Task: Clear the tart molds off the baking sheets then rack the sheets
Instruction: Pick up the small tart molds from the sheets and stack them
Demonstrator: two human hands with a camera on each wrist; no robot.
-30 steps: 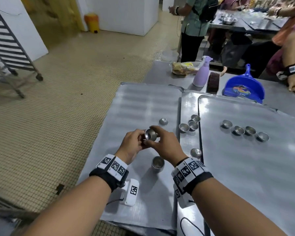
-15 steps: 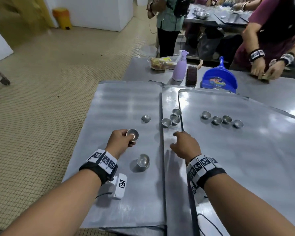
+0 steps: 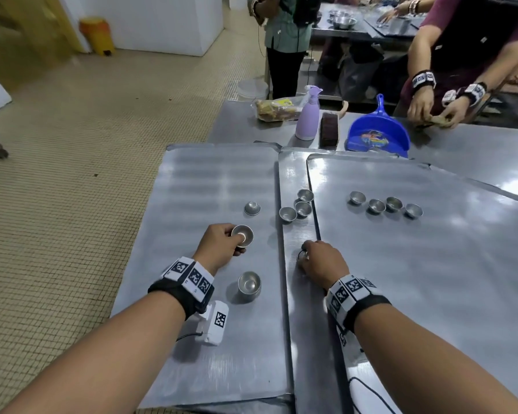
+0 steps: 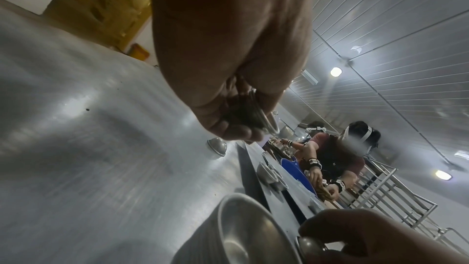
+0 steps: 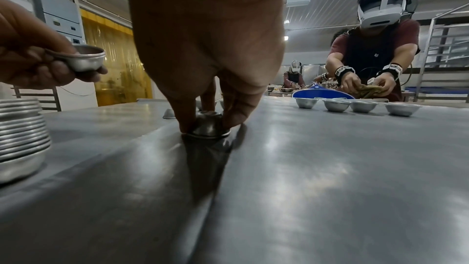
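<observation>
My left hand [image 3: 222, 245] holds a small stack of metal tart molds [image 3: 242, 235] above the left baking sheet [image 3: 198, 180]; the same held molds [image 5: 86, 58] show in the right wrist view. My right hand [image 3: 317, 261] pinches an upside-down mold [image 5: 208, 125] lying on the middle sheet [image 3: 293, 171]. A taller stack of molds [image 3: 248, 285] stands on the left sheet near my left wrist. One upside-down mold [image 3: 252, 208] lies farther up that sheet. Three upright molds [image 3: 298, 206] cluster on the middle sheet. Several more molds [image 3: 385, 205] line up on the right sheet [image 3: 431, 264].
Beyond the sheets on the steel table stand a purple spray bottle [image 3: 308, 115], a dark brush [image 3: 329, 130], a blue dustpan [image 3: 377, 132] and a bagged item [image 3: 277, 109]. A person's hands [image 3: 431, 106] work at the far right. Another person [image 3: 284, 40] stands behind. Tiled floor lies left.
My hands have parted: the left keeps the stacked molds over the left sheet, while the right has moved right and down onto an upside-down mold on the middle sheet.
</observation>
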